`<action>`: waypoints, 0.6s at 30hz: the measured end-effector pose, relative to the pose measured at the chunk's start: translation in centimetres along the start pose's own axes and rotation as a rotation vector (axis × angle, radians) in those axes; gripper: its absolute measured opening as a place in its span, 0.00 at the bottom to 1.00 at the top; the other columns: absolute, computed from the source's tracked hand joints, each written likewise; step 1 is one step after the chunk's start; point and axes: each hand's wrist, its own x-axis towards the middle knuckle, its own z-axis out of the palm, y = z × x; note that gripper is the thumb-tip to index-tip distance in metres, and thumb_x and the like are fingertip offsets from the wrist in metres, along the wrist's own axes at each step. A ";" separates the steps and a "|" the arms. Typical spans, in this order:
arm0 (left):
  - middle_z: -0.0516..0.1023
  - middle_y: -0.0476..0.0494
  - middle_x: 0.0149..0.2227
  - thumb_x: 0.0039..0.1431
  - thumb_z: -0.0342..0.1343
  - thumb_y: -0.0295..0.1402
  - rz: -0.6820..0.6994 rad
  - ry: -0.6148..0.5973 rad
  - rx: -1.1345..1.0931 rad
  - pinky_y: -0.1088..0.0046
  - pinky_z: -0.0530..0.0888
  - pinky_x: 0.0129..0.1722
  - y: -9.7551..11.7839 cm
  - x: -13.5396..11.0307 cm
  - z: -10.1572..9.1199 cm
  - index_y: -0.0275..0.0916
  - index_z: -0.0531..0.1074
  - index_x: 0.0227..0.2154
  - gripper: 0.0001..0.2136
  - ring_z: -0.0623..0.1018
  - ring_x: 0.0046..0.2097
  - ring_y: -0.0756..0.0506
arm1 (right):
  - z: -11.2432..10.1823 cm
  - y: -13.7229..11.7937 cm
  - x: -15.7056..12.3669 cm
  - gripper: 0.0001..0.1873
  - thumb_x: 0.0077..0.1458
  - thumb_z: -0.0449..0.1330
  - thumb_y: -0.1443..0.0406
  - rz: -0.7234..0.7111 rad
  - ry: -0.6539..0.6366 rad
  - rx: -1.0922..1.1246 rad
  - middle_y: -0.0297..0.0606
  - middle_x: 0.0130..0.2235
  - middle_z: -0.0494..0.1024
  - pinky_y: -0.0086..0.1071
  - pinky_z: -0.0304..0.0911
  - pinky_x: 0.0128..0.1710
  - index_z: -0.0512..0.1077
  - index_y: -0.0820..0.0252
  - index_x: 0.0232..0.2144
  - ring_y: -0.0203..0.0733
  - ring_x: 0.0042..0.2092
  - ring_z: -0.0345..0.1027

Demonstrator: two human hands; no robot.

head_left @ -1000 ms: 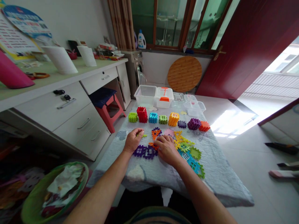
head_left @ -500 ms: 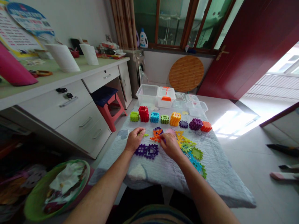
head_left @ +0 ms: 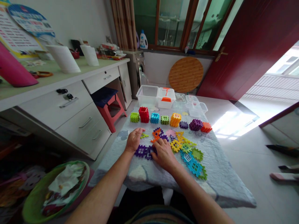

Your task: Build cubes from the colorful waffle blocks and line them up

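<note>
My left hand [head_left: 133, 140] is at the left of the loose pieces, fingers curled with the tips pinched at a small lime-green piece [head_left: 144, 135]. My right hand [head_left: 164, 153] reaches over the right one of two purple square plates, its bent fingers and thumb closed at that plate's edge and hiding part of it. The left purple plate [head_left: 140, 151], with a window pattern, lies flat beside it. Just beyond my right fingers are orange pieces [head_left: 155, 134] and more purple toothed pieces [head_left: 164, 137].
Right of my hand lie yellow [head_left: 175, 145], green [head_left: 197, 154] and blue plates [head_left: 195, 167]. Behind stands a row of stacks, including red [head_left: 144, 115], orange-yellow [head_left: 175, 120] and purple [head_left: 195, 124]. Clear plastic boxes [head_left: 147, 96] stand at the table's far end. Left is a drawer desk [head_left: 86, 121].
My right hand has moved left and toward me, from the orange pieces to the right purple plate, uncovering purple and yellow pieces. My left hand has stayed nearly still.
</note>
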 end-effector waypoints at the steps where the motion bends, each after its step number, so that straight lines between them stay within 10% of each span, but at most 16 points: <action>1: 0.80 0.42 0.39 0.62 0.45 0.51 -0.003 0.002 0.003 0.68 0.71 0.46 0.0 0.0 0.0 0.39 0.76 0.36 0.22 0.77 0.43 0.43 | 0.1 0.0 0.0 0.09 0.53 0.61 0.63 0.004 -0.002 -0.002 0.42 0.43 0.71 0.39 0.58 0.45 0.72 0.57 0.38 0.49 0.46 0.61; 18: 0.80 0.45 0.33 0.61 0.48 0.50 0.000 0.004 0.047 0.71 0.72 0.39 -0.3 0.0 0.0 0.38 0.77 0.36 0.21 0.77 0.36 0.45 | -1.3 2.4 0.3 0.12 0.53 0.56 0.74 0.028 0.252 0.425 0.37 0.36 0.71 0.32 0.61 0.39 0.69 0.59 0.40 0.40 0.38 0.65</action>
